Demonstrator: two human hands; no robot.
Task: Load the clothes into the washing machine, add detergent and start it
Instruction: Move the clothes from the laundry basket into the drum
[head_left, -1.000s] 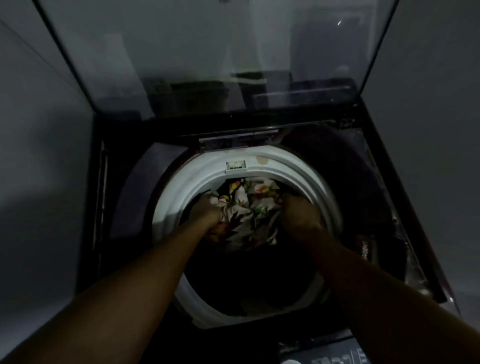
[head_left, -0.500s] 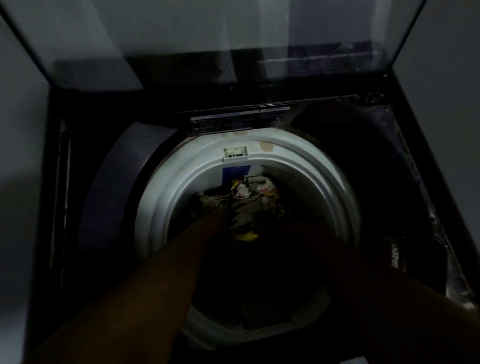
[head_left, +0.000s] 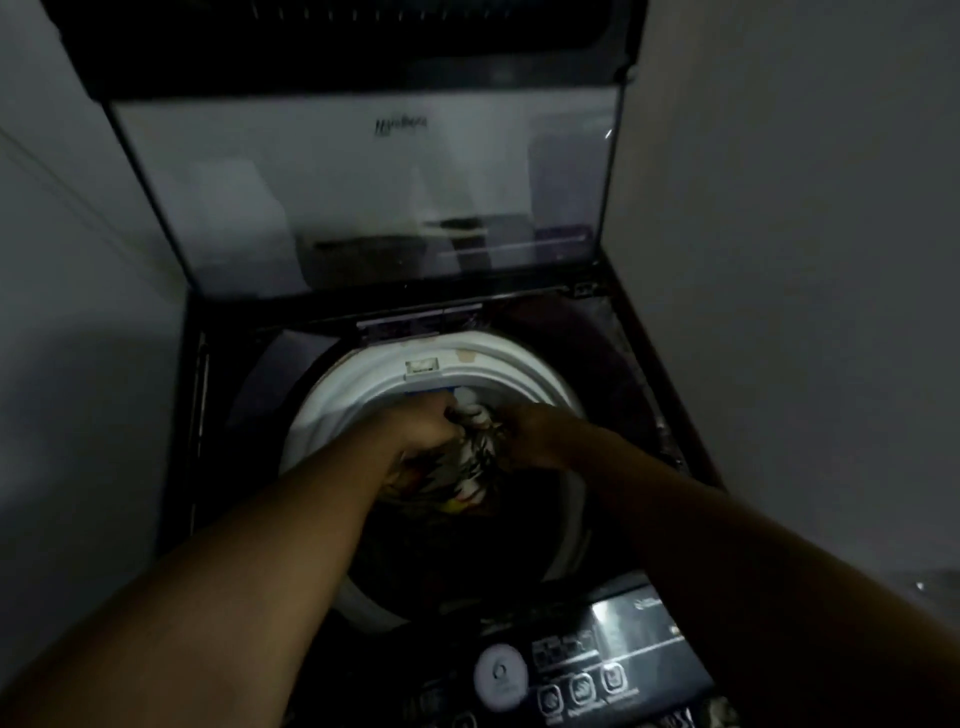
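Both hands reach into the top-loading washing machine's white drum rim (head_left: 358, 389). The left hand (head_left: 423, 434) is clenched round a bunched patterned cloth (head_left: 475, 465), and the right hand (head_left: 530, 434) grasps its right side. The cloth sits at the drum's mouth, towards the far edge. The glass lid (head_left: 363, 197) stands open behind, and the control panel (head_left: 613, 660) lies near right.

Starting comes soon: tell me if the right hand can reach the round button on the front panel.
Probably yes, once free: the round button lies uncovered near the front edge, but the right hand grips the patterned garment over the drum.
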